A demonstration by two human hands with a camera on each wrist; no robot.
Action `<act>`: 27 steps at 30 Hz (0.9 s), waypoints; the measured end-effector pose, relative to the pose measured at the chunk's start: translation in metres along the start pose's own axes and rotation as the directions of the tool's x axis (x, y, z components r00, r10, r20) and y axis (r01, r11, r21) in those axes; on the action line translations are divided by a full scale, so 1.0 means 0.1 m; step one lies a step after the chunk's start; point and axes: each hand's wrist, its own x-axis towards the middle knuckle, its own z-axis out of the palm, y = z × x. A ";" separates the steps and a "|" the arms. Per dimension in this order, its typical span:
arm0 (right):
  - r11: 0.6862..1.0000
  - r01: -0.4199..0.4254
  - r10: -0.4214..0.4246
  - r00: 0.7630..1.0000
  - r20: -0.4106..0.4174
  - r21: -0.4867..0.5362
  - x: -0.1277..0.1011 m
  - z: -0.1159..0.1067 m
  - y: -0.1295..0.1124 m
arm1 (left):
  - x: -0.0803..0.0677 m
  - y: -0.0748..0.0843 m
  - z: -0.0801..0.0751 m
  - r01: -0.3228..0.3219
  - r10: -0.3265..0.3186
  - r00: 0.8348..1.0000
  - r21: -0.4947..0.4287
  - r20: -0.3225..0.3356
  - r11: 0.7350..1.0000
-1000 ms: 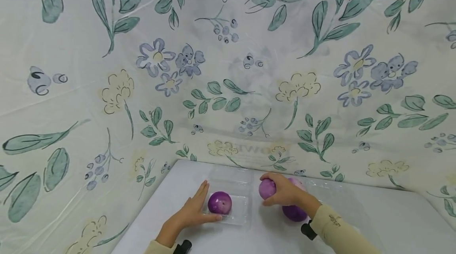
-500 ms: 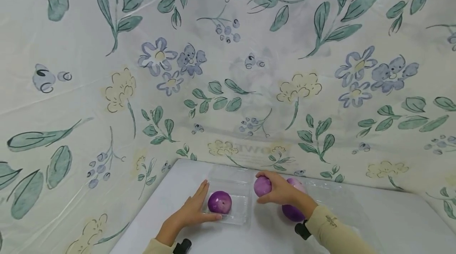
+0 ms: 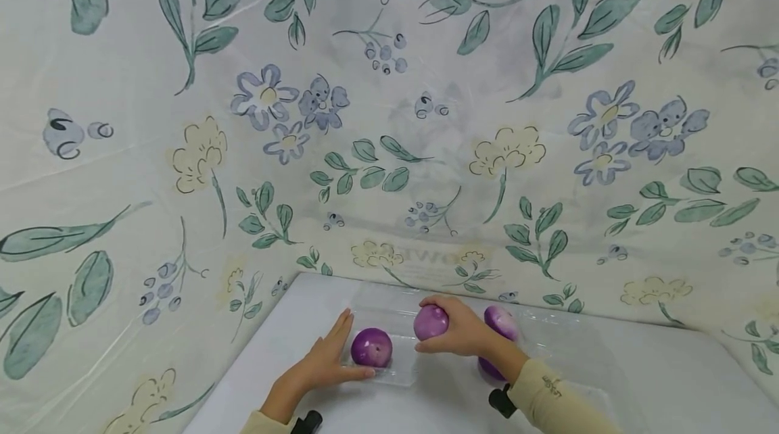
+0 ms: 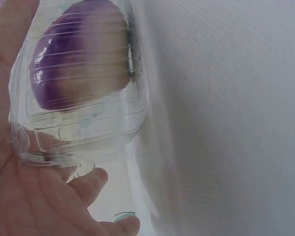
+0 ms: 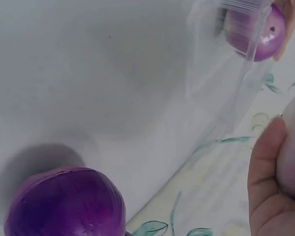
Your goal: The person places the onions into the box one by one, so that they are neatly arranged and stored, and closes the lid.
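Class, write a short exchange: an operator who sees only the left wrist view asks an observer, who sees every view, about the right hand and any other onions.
Operator: My view shows an onion in a clear container. What is the right hand doing?
Observer: It grips another purple onion.
Operator: Are there more?
Observer: Yes, two: a part-white one and a darker one, by the right wrist.

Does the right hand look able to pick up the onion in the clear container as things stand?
Probably not: the right hand grips another purple onion. Otherwise, the clear container looks open on top, so the onion inside seems reachable.
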 end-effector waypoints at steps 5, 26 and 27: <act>1.000 -0.011 0.011 1.000 -0.014 0.029 0.01 0.03 0.00 | 0.01 -0.01 0.02 -0.004 0.004 1.000 -0.004 0.000 1.000; 0.996 -0.035 0.031 0.998 0.056 0.080 0.04 0.13 -0.02 | 0.00 0.02 -0.01 0.006 -0.006 1.000 0.011 0.000 1.000; 0.996 -0.042 0.037 0.998 0.054 0.078 0.05 0.14 -0.03 | 0.00 0.02 -0.01 0.008 -0.008 1.000 0.010 0.000 1.000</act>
